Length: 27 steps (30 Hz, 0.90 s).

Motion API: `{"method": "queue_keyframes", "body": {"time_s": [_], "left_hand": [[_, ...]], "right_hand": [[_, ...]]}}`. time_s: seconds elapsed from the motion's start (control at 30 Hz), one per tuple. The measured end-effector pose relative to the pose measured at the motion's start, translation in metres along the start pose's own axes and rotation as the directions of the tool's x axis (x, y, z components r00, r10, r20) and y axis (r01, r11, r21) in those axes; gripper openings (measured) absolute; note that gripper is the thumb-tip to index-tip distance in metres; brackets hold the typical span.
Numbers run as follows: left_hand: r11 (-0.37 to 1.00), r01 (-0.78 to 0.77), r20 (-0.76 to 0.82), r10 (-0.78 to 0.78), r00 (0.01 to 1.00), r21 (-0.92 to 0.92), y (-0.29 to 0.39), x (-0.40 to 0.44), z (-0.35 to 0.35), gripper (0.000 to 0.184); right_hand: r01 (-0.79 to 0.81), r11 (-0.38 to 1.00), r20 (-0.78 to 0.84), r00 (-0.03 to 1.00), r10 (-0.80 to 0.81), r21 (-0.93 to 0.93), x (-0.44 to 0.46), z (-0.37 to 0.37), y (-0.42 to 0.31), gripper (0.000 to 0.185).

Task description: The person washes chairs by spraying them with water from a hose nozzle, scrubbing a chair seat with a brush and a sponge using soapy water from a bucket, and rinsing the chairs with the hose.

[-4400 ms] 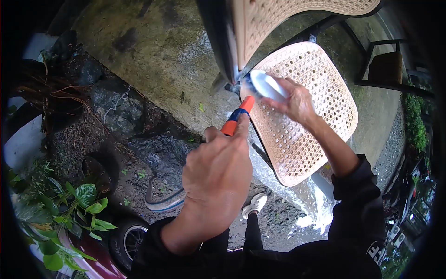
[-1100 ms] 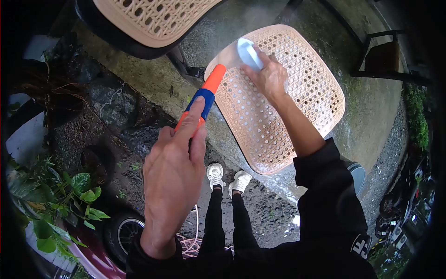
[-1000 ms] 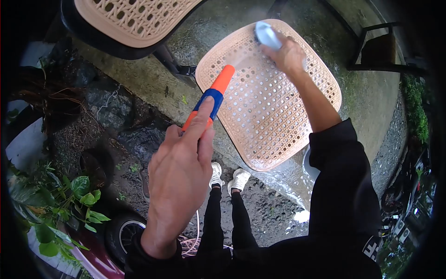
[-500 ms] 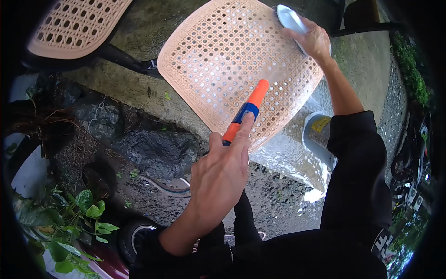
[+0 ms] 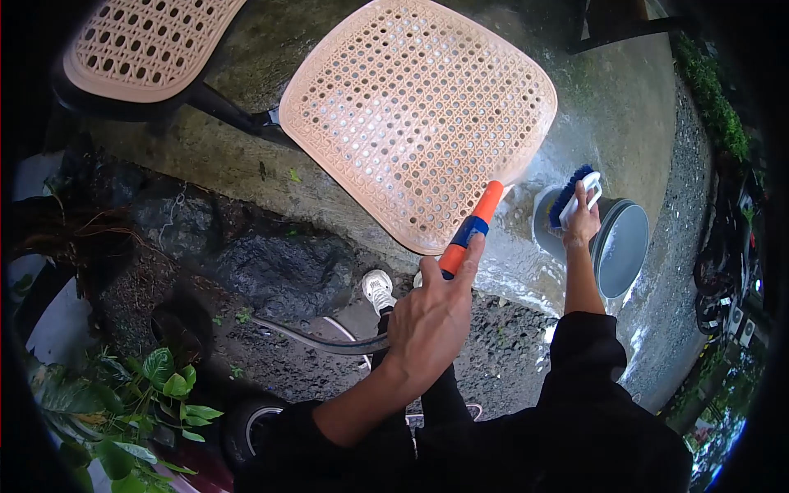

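My left hand (image 5: 431, 320) is closed around an orange and blue hose nozzle (image 5: 472, 228), its tip at the lower right edge of the tan chair seat (image 5: 419, 123). The seat has a woven cane pattern full of holes and looks wet. My right hand (image 5: 582, 223) grips a scrub brush (image 5: 593, 187) by its white handle, blue bristles facing left. The brush is over the side of a grey bucket (image 5: 622, 251); I cannot tell whether it touches it. White suds lie on the concrete around the bucket.
The cane-patterned chair back (image 5: 152, 45) stands at upper left, joined by a black frame (image 5: 226, 107). Dark rocks (image 5: 283, 275) line the concrete edge. A hose (image 5: 320, 347) runs past my shoe (image 5: 378, 287). Leafy plants (image 5: 160, 378) grow at lower left, near a wheel (image 5: 251, 431).
My right hand has left the seat's upper right edge and moved down to the bucket with the scrub brush. My left hand and the nozzle have shifted right and down.
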<state>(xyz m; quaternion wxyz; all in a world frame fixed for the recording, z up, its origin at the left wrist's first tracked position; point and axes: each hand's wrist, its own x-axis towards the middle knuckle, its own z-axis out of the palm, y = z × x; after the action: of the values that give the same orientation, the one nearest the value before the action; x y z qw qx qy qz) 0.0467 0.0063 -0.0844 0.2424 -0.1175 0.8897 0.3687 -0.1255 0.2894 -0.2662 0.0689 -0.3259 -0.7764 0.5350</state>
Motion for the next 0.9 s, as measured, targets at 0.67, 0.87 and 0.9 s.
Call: {"method": "queue_keyframes", "body": {"time_s": [0.67,0.87,0.9], "left_hand": [[0.977,0.037,-0.265,0.02,0.964,0.208,0.059,-0.02,0.072,0.041],[0.967,0.126,-0.472,-0.007,0.882,0.22,0.097,-0.012,0.12,0.04],[0.956,0.183,-0.503,-0.045,0.863,0.228,0.099,-0.008,0.133,0.04]], "right_hand": [[-0.304,0.931,-0.21,0.942,0.262,-0.202,0.143,-0.262,0.102,0.052],[-0.378,0.855,-0.019,0.911,0.411,0.356,0.219,-0.259,0.129,0.053],[-0.409,0.742,0.151,0.907,0.392,0.531,0.232,-0.261,0.141,0.057]]}}
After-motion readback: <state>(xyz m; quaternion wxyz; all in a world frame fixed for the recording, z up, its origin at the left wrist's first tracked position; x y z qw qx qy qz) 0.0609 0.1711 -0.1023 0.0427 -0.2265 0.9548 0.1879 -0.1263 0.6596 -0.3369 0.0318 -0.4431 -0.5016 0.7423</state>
